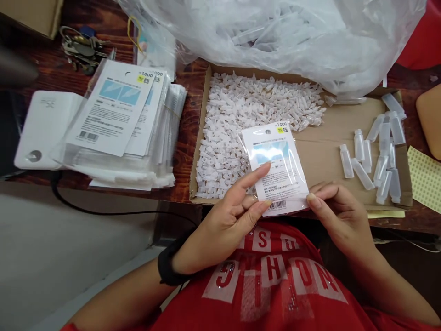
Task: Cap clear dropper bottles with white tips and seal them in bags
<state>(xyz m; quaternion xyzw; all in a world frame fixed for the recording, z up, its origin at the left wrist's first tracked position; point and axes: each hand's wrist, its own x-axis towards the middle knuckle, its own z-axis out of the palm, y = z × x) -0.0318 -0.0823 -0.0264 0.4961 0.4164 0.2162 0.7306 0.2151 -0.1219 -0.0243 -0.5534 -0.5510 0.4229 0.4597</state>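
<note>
The packet [287,177] points lengthwise away from the body: left hand [232,216] grips its left side, right hand [344,218] pinches its near right corner.

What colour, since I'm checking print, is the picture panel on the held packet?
Mostly light blue; the panel shows best in the head view.

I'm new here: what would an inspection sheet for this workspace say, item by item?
Surface: dark wooden table carrying a cardboard tray.
Job's things: held printed packet; small white pieces in the tray's left part; translucent tubes toward its right end; packet stack left of it.
Clutter: keys and white device by the stack.
Hands: left hand grips the packet's lower left edge; right hand pinches its lower right corner.
Cables: black cable hanging below the table edge.
Surroundings: plastic bag overhanging the tray's far edge.
</note>
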